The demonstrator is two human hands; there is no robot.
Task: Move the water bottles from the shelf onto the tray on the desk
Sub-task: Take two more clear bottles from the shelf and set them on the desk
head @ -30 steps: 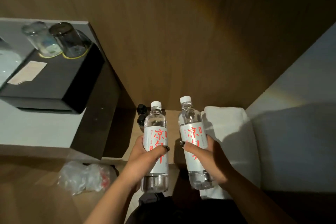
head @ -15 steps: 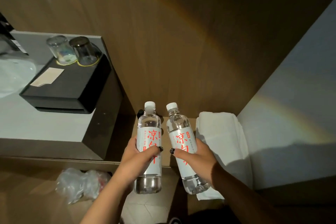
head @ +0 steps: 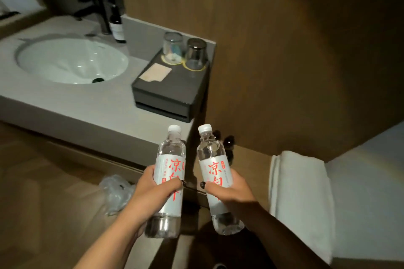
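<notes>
Currently both bottles are in hand: left hand [head: 153, 194] wraps one bottle [head: 169, 181], right hand [head: 231, 192] the other [head: 217, 183]. Neither is yet on the tray [head: 172, 91] ahead of both grips.

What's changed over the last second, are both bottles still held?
The view swung left toward the counter, bringing the sink into sight. The tray now sits right above the bottles. Unchanged: left hand grips the left bottle, right hand the right bottle; both upright, capped.
</notes>
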